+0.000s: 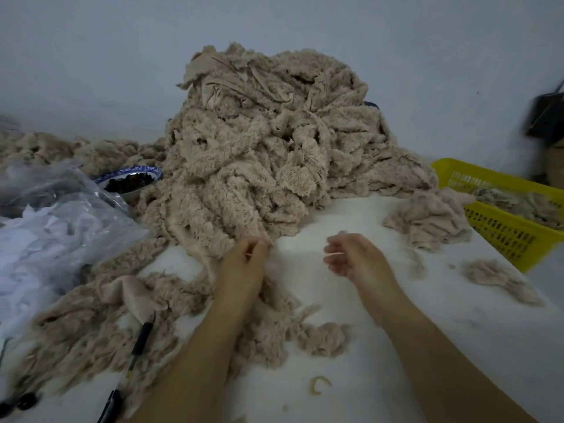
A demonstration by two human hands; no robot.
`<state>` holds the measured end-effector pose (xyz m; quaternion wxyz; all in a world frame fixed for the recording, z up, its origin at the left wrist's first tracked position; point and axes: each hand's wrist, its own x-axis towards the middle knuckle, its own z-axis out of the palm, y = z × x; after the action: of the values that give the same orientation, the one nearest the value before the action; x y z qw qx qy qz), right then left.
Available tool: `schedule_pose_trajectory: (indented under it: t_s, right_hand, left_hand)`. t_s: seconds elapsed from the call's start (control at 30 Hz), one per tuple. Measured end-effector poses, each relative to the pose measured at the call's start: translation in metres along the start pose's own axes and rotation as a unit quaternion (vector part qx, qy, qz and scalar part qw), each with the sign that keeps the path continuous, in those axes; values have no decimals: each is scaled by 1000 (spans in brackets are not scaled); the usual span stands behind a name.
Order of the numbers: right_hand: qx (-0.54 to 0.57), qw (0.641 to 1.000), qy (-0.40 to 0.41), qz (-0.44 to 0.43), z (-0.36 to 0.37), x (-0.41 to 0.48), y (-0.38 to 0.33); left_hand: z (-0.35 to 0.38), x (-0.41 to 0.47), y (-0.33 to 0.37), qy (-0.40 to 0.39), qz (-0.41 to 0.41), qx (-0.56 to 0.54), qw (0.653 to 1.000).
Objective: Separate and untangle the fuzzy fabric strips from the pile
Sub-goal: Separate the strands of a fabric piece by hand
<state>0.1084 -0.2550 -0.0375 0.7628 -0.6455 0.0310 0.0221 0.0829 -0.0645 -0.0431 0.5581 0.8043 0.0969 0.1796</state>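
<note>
Pale blue-grey wall stood behind a white worktop (366, 346). At the far left lay a clear plastic bag (100, 206) stuffed with crumpled white scraps, and just beside it a blue-and-white patterned bowl (154, 174) held small dark pieces, too blurred to identify. Nearer the front edge, a dark pen (140, 343) rested on spread beige fabric; a yellowish band on its barrel was too small to read. At centre, the pile of fuzzy fabric strips (259, 154) rose high against the wall, tangled, with looser lengths trailing down toward the front left. The left grip (247, 254) was at the pile's near edge, fingers curled and pinching a fuzzy strip (259, 235) that was still joined to the heap. The right grip (351, 257) hovered apart from the pile above bare worktop, its fingers loosely curled and blurred; whether it held anything could not be told. Further right sat a smaller clump (427, 221) of the same fabric, touching a yellow slotted basket (500, 230) that held more fuzzy beige pieces.
</note>
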Motion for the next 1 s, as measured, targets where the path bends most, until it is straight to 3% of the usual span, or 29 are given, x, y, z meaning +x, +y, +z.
schedule_pose_trajectory:
  t_s: [0.03, 0.07, 0.17, 0.2, 0.23, 0.3, 0.37, 0.43, 0.5, 0.57, 0.7, 0.83, 0.9, 0.93, 1.0]
  right_hand:
    - [-119, 991, -49, -46, 7, -4, 3]
    - [-245, 958, -112, -101, 12, -9, 5]
    - [-537, 773, -252, -227, 27, -19, 20]
    - [-562, 749, -252, -244, 33, -21, 24]
    - [-547, 759, -241, -258, 36, -22, 26]
    - [-432, 847, -184, -249, 34, -21, 24]
    - [-300, 936, -109, -148, 21, -13, 16]
    - [-128, 987, -73, -58, 7, -7, 8]
    - [71, 995, -77, 3, 0, -5, 2]
    - [204, 972, -106, 37, -4, -5, -5]
    - [267, 953, -136, 45, -7, -7, -14]
    - [268, 959, -61, 67, -18, -6, -17]
    - [265, 960, -70, 61, -19, -5, -15]
    - [254, 961, -94, 58, -17, -6, -14]
    - [212, 959, -177, 63, -9, -12, -12]
  left_hand:
    - [6, -3, -1, -25, 8, 31, 999]
    - [12, -7, 0, -36, 12, 37, 999]
    - [25, -18, 12, -32, -30, -113, 993]
    - [27, -21, 15, -44, -32, -138, 989]
    - [28, -24, 17, -62, -16, -134, 989]
    - [27, -27, 16, -86, 37, -99, 991]
    - [23, -24, 13, -76, 95, -31, 992]
    - [19, -19, 8, -80, 132, 70, 985]
    - [15, -13, 0, -94, 142, 178, 969]
    - [13, -10, -5, -99, 113, 229, 962]
    - [13, -8, -9, -88, 97, 284, 950]
    - [11, -11, -4, -103, 53, 111, 987]
    - [14, -14, 3, -128, -21, -49, 990]
    - [17, -14, 7, -150, -78, -171, 971]
    - [17, -12, 12, -176, -170, -391, 887]
